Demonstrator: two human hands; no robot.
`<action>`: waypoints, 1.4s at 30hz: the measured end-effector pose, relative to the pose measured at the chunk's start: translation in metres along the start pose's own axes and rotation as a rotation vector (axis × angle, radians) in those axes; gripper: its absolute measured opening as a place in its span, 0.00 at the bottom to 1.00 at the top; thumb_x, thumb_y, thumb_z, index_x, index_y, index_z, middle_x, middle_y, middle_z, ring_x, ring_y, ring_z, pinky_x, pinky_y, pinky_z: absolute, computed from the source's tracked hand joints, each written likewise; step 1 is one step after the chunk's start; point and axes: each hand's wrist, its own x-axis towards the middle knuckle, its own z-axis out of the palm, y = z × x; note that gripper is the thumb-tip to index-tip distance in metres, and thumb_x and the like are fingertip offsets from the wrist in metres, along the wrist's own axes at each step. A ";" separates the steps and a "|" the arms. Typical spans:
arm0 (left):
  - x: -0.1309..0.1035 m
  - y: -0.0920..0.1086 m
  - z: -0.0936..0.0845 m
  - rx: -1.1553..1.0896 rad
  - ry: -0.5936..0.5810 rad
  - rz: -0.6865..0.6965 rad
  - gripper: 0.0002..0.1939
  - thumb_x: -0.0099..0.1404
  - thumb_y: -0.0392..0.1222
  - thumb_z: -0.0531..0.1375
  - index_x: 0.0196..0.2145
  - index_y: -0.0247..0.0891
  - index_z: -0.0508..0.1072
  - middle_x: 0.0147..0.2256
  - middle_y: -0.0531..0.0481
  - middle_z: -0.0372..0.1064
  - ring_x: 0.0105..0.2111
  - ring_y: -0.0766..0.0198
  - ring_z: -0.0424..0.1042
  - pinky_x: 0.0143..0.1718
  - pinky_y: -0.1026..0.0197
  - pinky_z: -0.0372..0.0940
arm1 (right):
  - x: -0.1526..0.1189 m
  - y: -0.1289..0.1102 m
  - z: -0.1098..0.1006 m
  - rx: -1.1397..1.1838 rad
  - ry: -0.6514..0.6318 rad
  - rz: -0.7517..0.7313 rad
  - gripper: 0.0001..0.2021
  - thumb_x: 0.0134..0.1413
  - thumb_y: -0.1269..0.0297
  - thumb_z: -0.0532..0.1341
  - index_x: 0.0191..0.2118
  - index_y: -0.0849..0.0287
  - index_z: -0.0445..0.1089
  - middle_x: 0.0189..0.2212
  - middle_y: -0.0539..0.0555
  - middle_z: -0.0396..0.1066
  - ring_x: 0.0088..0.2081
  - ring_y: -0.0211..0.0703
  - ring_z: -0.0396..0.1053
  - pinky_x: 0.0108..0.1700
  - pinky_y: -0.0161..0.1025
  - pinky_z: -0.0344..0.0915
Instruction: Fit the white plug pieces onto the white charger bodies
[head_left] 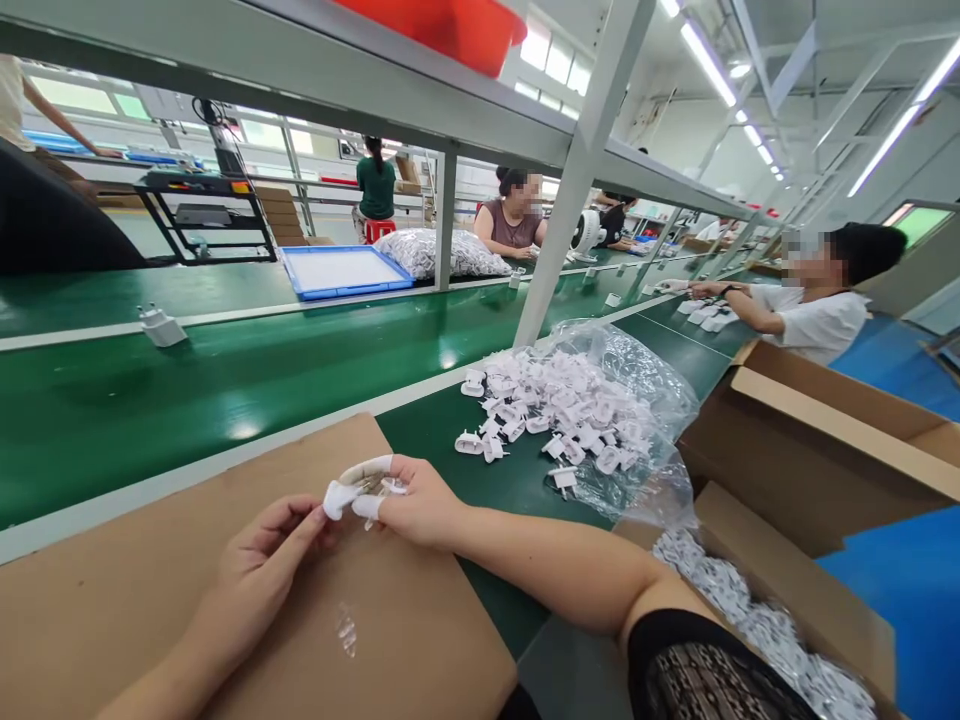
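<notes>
Over the brown cardboard sheet (187, 580), my left hand (274, 550) pinches a small white plastic plug part (337, 499) between thumb and fingertips. My right hand (416, 500) meets it from the other side, white finger cots on its thumb and forefinger. Those fingers are curled round small white pieces with thin metal pins (367, 485), close against the plug part; their exact shape is partly hidden. A heap of loose white plug parts (570, 400) lies past my right hand, spilling from a clear plastic bag (660, 385).
A green conveyor (300, 360) runs beyond the cardboard, carrying a white charger (161, 326). A slanted metal post (577, 170) rises ahead. Open cartons (825, 420) stand to the right, one holding bagged white parts (757, 620). Co-workers sit along the line, one in a white shirt (821, 320).
</notes>
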 end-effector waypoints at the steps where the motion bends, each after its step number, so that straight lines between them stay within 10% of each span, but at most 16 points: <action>1: 0.000 0.001 0.000 -0.008 -0.002 -0.008 0.26 0.55 0.68 0.64 0.37 0.42 0.76 0.28 0.51 0.73 0.32 0.61 0.72 0.35 0.66 0.67 | 0.000 -0.001 0.000 0.001 -0.023 -0.003 0.23 0.35 0.61 0.73 0.44 0.55 0.79 0.34 0.50 0.76 0.28 0.33 0.66 0.30 0.32 0.64; 12: -0.001 0.005 0.013 -0.202 0.013 0.016 0.23 0.59 0.61 0.64 0.38 0.38 0.71 0.32 0.47 0.75 0.29 0.63 0.72 0.35 0.60 0.69 | -0.003 -0.007 0.000 0.011 0.199 -0.034 0.24 0.39 0.58 0.71 0.46 0.56 0.76 0.38 0.52 0.75 0.25 0.30 0.62 0.26 0.30 0.60; 42: -0.007 -0.001 0.018 -0.300 -0.120 0.089 0.20 0.65 0.58 0.60 0.37 0.36 0.70 0.32 0.49 0.71 0.29 0.67 0.68 0.35 0.61 0.65 | -0.013 -0.001 -0.003 -0.328 0.163 -0.154 0.15 0.45 0.56 0.71 0.40 0.56 0.78 0.35 0.52 0.74 0.34 0.40 0.66 0.37 0.38 0.64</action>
